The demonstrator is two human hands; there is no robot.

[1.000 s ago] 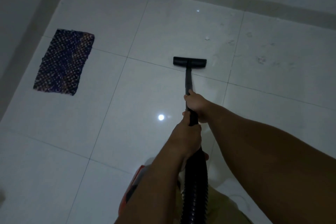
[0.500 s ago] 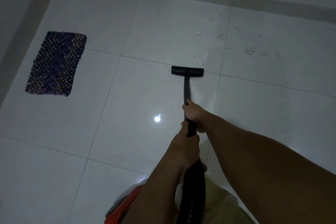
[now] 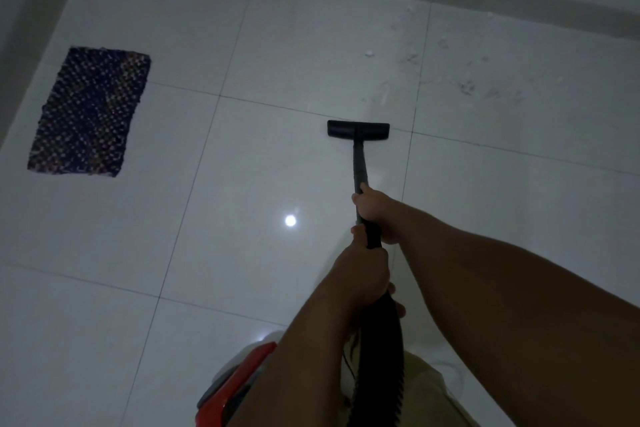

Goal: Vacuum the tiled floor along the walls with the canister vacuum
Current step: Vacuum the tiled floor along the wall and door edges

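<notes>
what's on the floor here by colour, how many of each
black: 2, floor nozzle with wand, ribbed hose
red: 1, canister vacuum
dark patterned: 1, mat
total: 4

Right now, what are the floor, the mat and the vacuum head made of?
Floor: probably glazed ceramic tile; it is glossy, mirrors a lamp and has grout lines. Mat: looks like woven cloth, with a bumpy weave and ragged edges. Vacuum head: likely matt black plastic, though the dim light leaves that unsure.
</notes>
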